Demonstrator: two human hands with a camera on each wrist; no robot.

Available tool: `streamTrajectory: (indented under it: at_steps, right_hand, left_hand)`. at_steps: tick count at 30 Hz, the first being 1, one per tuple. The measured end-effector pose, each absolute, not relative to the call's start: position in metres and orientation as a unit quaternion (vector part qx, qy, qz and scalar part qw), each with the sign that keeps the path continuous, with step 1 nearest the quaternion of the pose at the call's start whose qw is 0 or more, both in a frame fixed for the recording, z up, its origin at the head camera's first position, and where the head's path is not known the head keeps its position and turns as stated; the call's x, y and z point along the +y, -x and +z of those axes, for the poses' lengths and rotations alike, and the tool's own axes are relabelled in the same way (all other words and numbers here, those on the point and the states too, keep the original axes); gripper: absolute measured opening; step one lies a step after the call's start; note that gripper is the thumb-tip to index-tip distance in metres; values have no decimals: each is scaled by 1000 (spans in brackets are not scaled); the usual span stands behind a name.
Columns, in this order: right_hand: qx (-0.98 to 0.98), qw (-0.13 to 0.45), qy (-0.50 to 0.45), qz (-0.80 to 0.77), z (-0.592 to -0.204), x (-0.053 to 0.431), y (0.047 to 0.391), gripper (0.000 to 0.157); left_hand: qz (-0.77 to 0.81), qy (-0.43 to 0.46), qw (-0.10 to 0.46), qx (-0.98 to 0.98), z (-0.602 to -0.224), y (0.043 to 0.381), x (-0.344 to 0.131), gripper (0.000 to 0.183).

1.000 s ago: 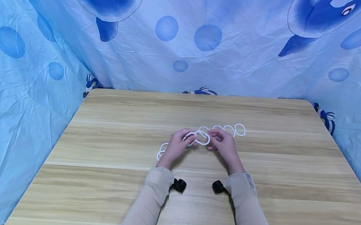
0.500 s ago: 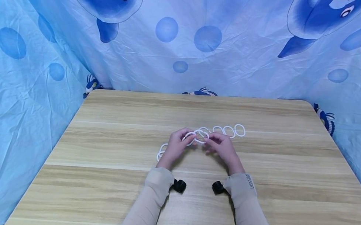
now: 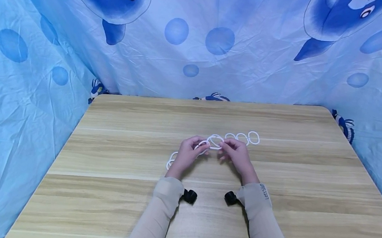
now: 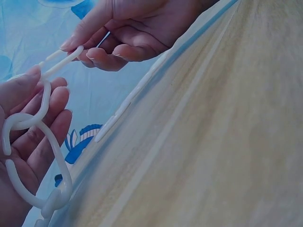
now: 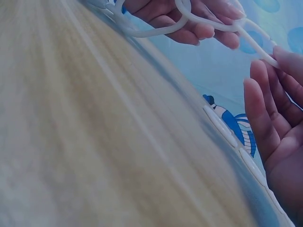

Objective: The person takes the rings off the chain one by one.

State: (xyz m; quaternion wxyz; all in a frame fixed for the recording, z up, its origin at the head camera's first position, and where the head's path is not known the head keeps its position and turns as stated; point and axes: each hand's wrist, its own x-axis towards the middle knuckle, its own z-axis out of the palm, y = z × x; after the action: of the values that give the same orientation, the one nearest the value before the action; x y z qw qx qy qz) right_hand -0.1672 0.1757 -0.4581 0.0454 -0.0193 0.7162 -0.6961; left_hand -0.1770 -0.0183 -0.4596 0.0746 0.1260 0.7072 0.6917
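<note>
Between my two hands is a short chain of white plastic oval links. My left hand (image 3: 188,150) pinches it near the joint of two links, thumb against fingers. A lower link (image 4: 60,158) of the chain hangs along the left palm in the left wrist view, hooked through its neighbour; a gap shows in the chain there. My right hand (image 3: 238,155) pinches the far end of the end link (image 3: 214,148) between thumb and index finger, its other fingers loosely bent. Part of the chain (image 3: 168,164) shows beside the left wrist, partly hidden by the hand.
Several loose white links (image 3: 254,132) lie in a row on the wooden table (image 3: 114,204), beyond and to the right of my right hand. A blue curtain (image 3: 259,79) with dolphin prints hangs behind the table. Black wrist cameras (image 3: 190,196) sit at both cuffs.
The end link has turned and shifted slightly away from me, now stretched between the hands. My right fingers have moved along its edge; the left hand stays nearly in place.
</note>
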Motion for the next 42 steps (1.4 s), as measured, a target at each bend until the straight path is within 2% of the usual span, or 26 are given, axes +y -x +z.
streamTrajectory:
  at_steps: [7,11,15,21,25,38,42]
  right_hand:
    - [714,22,6,-700,-464,177,169,35]
    - [709,14,-4,-705,-464,177,170,31]
    - [698,10,-19,-715,-464,178,171,23]
    - [674,-4,-25,-738,-466,177,173,3]
    - [668,-8,-23,-743,-466,177,174,7]
    - [672,-14,-45,-739,-464,178,173,5]
    - [673,-15,-44,-738,-464,178,172,10]
  left_hand:
    - [698,-135,91,698,-461,178,-18,26]
    - [662,-145,84,731,-461,179,-19,27]
    - [631,-167,65,755,-461,179,-20,27]
    - [636,-176,58,749,-461,178,-21,22]
    - [647,-166,59,742,-460,177,-21,19]
    - [698,-144,71,698,-464,179,-21,21]
    - [697,-126,69,703,-463,180,-23,21]
